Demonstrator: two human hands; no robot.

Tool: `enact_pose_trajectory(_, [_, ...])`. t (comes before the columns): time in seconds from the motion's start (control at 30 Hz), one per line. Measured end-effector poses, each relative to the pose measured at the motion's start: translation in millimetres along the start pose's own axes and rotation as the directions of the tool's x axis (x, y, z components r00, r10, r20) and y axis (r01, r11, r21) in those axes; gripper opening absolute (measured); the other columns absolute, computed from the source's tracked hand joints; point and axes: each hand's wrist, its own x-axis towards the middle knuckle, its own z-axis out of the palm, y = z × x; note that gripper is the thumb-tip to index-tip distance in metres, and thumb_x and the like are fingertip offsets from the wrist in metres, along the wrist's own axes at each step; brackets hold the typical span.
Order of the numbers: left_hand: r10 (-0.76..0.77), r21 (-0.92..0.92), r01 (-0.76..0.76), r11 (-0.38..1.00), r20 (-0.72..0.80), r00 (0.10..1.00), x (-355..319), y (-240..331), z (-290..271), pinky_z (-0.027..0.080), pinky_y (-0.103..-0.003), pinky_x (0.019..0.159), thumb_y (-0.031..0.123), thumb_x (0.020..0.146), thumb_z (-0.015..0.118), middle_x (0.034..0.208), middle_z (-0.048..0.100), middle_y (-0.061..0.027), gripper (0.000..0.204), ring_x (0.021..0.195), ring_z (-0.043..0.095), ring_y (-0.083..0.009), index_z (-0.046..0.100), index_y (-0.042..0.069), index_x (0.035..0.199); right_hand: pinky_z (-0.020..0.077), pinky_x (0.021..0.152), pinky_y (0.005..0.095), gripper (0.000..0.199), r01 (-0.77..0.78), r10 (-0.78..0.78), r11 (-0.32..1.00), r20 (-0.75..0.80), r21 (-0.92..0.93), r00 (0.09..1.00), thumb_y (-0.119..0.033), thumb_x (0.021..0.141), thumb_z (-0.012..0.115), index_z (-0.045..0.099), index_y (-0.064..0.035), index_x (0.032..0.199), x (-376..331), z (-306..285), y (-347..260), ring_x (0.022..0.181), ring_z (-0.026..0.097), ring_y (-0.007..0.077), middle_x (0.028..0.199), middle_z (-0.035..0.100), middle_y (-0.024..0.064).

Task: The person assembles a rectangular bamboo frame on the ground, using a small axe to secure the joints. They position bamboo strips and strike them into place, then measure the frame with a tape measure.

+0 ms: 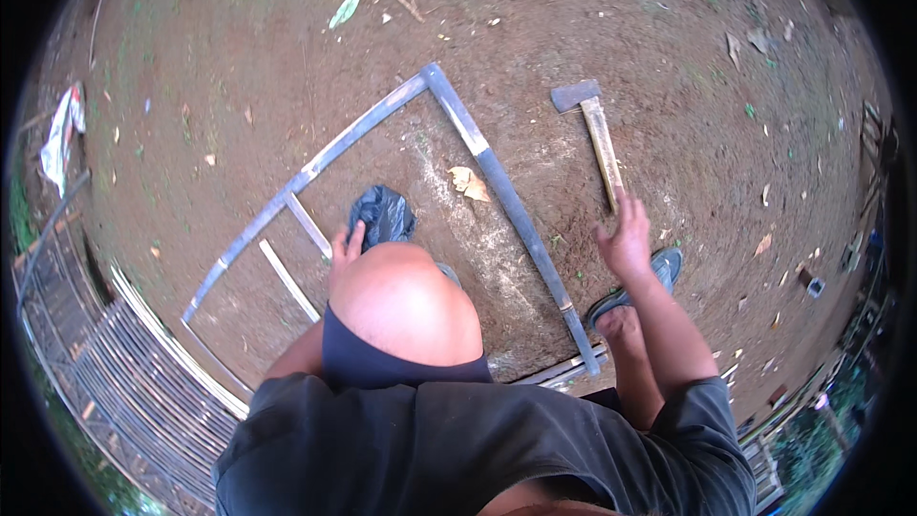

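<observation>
My left hand (346, 247) is partly hidden behind my bent knee. Its visible fingers are stretched out and apart, at the edge of a crumpled black plastic bag (382, 214); whether they pinch it is not clear. On the right, my right hand (628, 241) is open, fingers spread, its fingertips at the lower end of an axe's wooden handle. The axe (600, 139) lies on the soil, its grey head pointing away from me. Between the hands lies a frame of dark wooden strips (511, 201), joined at a far corner, with pale worn patches.
A short crosspiece (309, 225) and a pale stick (287, 277) lie at the left side of the frame. A dry leaf (468, 183) rests inside it. Far left are a slatted bamboo platform (143, 373) and a whitish sheet (62, 139). My sandalled foot (621, 317) stands at right.
</observation>
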Motion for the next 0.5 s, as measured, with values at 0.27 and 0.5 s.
enact_pose_trajectory(0.27, [0.088, -0.233, -0.04, 0.972, 0.202, 0.976, 75.3, 19.9, -35.7, 0.052, -0.04, 0.077, 0.009, 0.08, 0.067, 0.09, 0.066, -0.0191, 0.018, 0.085, 0.067, -0.0361, 0.07, -0.003, 0.094, 0.0536, 0.092, 0.0437, 0.077, -0.291, 0.284, 0.957, -0.22, -0.003, 0.933, -0.013, 0.082, 0.081, 0.046, -0.0174, 0.15, -78.5, -97.9, 205.2, 0.108, 0.064, 0.0327, 0.122, 0.061, 0.0161])
enact_pose_trajectory(0.5, [0.446, -0.378, -0.324, 0.867, 0.299, 0.844, 166.5, 134.0, -86.7, 0.051, -0.035, 0.076, 0.004, 0.08, 0.06, 0.086, 0.065, -0.015, 0.018, 0.081, 0.066, -0.028, 0.068, -0.003, 0.093, 0.0536, 0.092, 0.0442, 0.063, -0.794, 0.79, 0.603, -0.204, 0.078, 0.579, -0.025, 0.089, 0.076, 0.052, -0.0115, 0.146, -371.0, -110.3, 275.8, 0.104, 0.068, 0.0341, 0.118, 0.068, 0.0198])
